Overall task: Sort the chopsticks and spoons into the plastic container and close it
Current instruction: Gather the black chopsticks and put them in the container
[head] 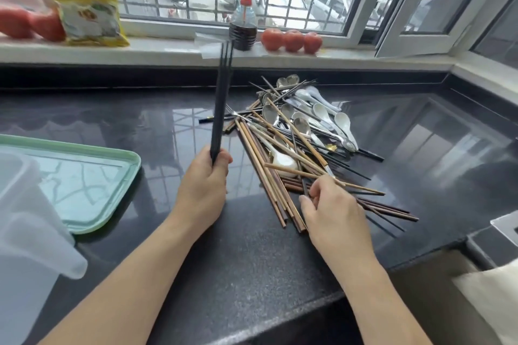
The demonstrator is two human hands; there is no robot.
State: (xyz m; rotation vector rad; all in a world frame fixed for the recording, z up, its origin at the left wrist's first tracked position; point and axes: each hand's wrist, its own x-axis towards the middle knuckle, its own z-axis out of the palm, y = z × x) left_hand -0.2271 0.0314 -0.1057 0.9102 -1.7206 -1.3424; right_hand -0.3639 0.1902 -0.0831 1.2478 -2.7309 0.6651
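I see both forearms bare, coming in from the lower edge and reaching forward. My left hand stands as a fist with the thumb side up, the fingers curled tight around a thin bundle of dark chopsticks that rises upright from it. My right hand lies lower and to the right, back of the hand up, wrist slightly bent. Its thumb and fingertips are bent together and pinch one dark stick in the pile.
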